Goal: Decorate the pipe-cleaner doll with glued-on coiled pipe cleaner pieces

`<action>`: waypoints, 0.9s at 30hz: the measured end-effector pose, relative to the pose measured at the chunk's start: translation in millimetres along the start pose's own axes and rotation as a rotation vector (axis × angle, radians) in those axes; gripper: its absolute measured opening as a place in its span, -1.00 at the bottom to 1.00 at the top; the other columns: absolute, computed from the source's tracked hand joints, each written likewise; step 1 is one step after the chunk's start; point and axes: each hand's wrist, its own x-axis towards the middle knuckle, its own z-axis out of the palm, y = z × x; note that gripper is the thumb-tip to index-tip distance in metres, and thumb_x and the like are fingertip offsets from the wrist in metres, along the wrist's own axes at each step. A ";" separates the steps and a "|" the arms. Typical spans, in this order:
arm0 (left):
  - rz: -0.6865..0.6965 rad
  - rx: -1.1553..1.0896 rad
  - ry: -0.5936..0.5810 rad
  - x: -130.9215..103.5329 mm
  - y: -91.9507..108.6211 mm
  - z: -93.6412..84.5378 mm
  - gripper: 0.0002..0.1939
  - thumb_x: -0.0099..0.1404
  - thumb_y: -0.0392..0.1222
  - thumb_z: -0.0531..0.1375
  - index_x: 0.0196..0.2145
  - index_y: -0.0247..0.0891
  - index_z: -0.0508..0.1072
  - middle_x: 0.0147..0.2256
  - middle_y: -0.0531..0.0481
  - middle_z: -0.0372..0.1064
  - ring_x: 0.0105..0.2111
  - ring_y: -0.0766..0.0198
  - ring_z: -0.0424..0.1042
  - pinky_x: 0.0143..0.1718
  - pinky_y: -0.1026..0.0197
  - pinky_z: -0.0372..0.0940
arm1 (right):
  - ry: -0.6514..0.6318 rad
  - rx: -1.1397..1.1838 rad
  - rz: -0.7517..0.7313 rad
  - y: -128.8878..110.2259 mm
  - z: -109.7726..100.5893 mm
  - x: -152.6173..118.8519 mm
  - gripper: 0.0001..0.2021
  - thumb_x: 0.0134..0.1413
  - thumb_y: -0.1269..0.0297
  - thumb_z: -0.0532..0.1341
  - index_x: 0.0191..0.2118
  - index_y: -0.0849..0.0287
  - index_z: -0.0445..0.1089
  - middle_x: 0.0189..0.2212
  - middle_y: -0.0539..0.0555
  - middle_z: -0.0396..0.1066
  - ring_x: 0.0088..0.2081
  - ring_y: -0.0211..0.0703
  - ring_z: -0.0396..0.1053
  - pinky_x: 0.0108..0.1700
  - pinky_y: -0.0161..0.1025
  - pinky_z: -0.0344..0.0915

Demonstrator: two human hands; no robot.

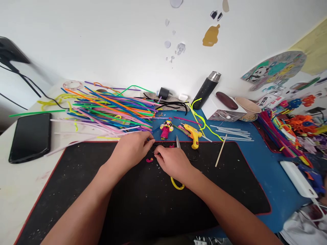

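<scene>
Close together over the black mat (138, 204), my left hand (134, 146) and my right hand (176, 161) both have their fingers pinched. A thin dark strand shows by the fingertips, but against the mat I cannot make out what either hand grips. Just below the fingertips lies a small magenta curled piece (149, 160) with a yellow spot. Beyond the hands is a small doll figure (166, 129) in magenta with yellow and white parts. Partly hidden under my right hand are yellow-handled scissors (176, 185), their blade pointing away from me.
A pile of coloured pipe cleaners (112, 109) spreads at the back left beside a phone (30, 136). Right of the doll lie a yellow glue gun (194, 136), glue sticks (233, 132) and a wooden stick (221, 150). A black thermos (206, 90) leans by the wall.
</scene>
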 end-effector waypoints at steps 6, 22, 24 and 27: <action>0.001 -0.017 0.040 1.5 -0.9 2.5 -0.78 0.47 -0.10 0.14 -0.16 -0.15 0.60 -0.30 -0.02 0.64 -0.31 0.02 0.58 -0.36 0.14 0.15 | 0.083 0.230 0.030 -0.6 1.0 -3.4 -0.93 0.34 0.36 0.26 -0.15 0.10 0.51 -0.52 -0.07 0.47 -0.46 -0.18 0.42 -0.39 -0.24 -0.05; 0.213 -0.293 0.554 -1.6 16.7 4.2 -0.86 0.49 -0.20 0.19 -0.14 -0.21 0.57 -0.31 0.02 0.54 -0.37 0.27 0.44 -0.29 0.24 0.30 | 0.562 1.059 0.337 62.6 5.0 -50.0 -0.78 0.24 0.07 0.30 -0.26 0.14 0.49 -0.62 -0.15 0.19 -0.58 -0.27 0.11 -0.50 -0.30 0.08; 0.251 -0.240 0.717 -8.8 25.6 -6.1 -0.90 0.47 -0.23 0.23 -0.15 -0.20 0.58 -0.35 0.06 0.50 -0.42 0.31 0.38 -0.31 0.25 0.27 | 0.586 1.053 0.344 67.0 9.9 -52.9 -0.78 0.25 0.08 0.30 -0.26 0.14 0.49 -0.62 -0.15 0.18 -0.57 -0.27 0.12 -0.49 -0.30 0.09; 0.219 -0.190 0.814 -17.8 31.6 -23.3 -0.91 0.45 -0.21 0.26 -0.18 -0.15 0.60 -0.36 0.08 0.50 -0.41 0.31 0.39 -0.30 0.25 0.26 | 0.609 1.050 0.349 74.6 18.8 -56.4 -0.80 0.26 0.10 0.31 -0.26 0.13 0.49 -0.62 -0.15 0.18 -0.56 -0.27 0.12 -0.47 -0.30 0.11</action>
